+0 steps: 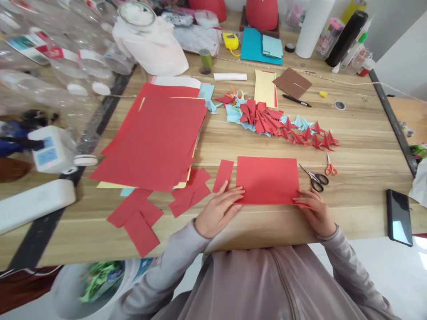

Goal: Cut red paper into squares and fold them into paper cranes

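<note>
A red sheet of paper [267, 178] lies in front of me near the table's front edge, its long side running left to right. My left hand [217, 212] rests at its lower left corner, fingers stretched out and touching the paper's edge. At the lower right corner, my right hand [316, 214] pinches the sheet, and a thin strip of its bottom edge shows between the fingers. Beside my left hand is a small red paper rectangle [223, 174]. Black-handled scissors [315, 178] and small orange-handled scissors [330, 167] lie just beyond my right hand.
A stack of large red sheets [156, 142] and cut red pieces [142, 229] lie left. Folded red and blue paper pieces [262, 118] stretch across the middle. Plastic bottles [66, 66] crowd the left side. A phone [399, 218] lies right; a bin [65, 291] stands below the edge.
</note>
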`<state>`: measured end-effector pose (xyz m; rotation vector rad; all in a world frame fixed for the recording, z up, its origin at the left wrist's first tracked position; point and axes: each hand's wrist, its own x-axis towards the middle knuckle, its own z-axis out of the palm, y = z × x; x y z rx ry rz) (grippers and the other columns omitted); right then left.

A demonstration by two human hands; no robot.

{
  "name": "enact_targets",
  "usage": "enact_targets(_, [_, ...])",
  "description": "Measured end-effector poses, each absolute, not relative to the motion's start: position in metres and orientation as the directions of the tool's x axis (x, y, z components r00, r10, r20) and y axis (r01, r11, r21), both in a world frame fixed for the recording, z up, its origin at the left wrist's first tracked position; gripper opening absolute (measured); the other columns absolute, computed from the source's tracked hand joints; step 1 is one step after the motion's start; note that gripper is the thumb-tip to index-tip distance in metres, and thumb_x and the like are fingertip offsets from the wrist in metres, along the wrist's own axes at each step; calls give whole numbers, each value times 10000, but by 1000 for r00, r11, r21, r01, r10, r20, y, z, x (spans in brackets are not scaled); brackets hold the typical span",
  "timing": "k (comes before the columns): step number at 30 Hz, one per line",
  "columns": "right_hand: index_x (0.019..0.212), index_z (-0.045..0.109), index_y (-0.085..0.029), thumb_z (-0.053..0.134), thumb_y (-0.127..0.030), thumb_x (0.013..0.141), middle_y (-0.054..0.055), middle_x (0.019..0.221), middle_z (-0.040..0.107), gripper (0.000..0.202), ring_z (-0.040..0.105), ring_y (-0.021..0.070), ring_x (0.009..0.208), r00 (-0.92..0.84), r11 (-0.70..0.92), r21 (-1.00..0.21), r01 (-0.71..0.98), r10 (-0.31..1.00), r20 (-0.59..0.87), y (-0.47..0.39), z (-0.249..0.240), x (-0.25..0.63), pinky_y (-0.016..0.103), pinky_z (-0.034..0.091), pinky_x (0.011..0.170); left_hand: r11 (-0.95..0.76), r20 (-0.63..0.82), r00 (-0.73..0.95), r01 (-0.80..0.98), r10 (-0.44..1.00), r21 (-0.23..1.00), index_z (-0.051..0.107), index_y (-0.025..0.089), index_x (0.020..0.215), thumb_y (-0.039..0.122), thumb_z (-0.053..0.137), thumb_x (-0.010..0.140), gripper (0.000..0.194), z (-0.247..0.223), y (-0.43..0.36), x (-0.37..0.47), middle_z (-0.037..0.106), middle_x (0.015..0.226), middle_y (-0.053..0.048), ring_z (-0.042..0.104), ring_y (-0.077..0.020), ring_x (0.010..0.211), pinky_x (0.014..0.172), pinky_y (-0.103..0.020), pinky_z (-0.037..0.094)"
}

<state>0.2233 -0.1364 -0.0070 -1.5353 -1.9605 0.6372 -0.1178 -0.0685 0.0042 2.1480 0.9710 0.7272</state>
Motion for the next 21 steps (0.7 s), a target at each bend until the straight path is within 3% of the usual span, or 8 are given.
enact_targets(4, [801,697,-228,523,-415,909,73,853,721,277,649,241,889,134,21,-669,743,974,180,-131,-9,205,439,476,892,-391,192,413,473,890,790,671,220,746,203,470,911,261,8,-74,-106,736,866,-19,686,-152,826,1168,-453,305])
enact_targets(6, [827,686,-200,496,-452,916,68,745,694,328,629,227,768,301,-115,-651,750,936,182,-125,-12,195,379,496,747,-324,187,308,489,933,810,646,219,677,216,496,902,270,8,-77,-98,733,885,-15,679,-151,819,1155,-449,328])
enact_targets(8, [861,683,-180,486,-465,919,67,704,679,352,609,221,715,385,-189,-609,770,899,207,-120,-14,188,361,476,707,-256,172,204,519,964,816,621,213,647,230,526,892,263,8,-79,-91,723,860,-13,669,-152,787,1122,-449,373])
enact_targets(11, [802,669,-183,503,-446,916,50,643,647,331,581,206,672,380,-203,-533,821,892,245,-116,-12,183,347,445,708,-159,144,70,555,987,817,594,209,679,241,544,889,219,8,-85,-81,708,861,-31,670,-171,826,1002,-400,481])
enact_targets(15, [753,646,-193,514,-400,923,15,572,589,298,544,182,617,331,-189,-476,859,914,233,-113,-3,181,319,414,677,-44,73,-30,560,997,827,567,210,864,254,577,871,45,12,-92,-75,636,1171,-110,609,-241,1117,878,-364,536])
enact_targets(18, [744,632,-198,514,-376,931,5,559,577,284,534,176,597,274,-169,-404,899,936,219,-111,4,182,318,403,678,-69,104,-22,608,994,791,533,204,1054,243,611,849,223,16,-93,-77,542,1302,-153,547,-274,1208,899,-414,533])
enact_targets(21, [759,621,-197,510,-339,940,9,579,591,255,538,174,598,203,-117,-358,926,956,213,-110,8,185,314,400,669,-168,167,68,680,984,714,530,206,1086,190,601,852,246,17,-87,-88,568,1258,-145,561,-267,1180,943,-440,511])
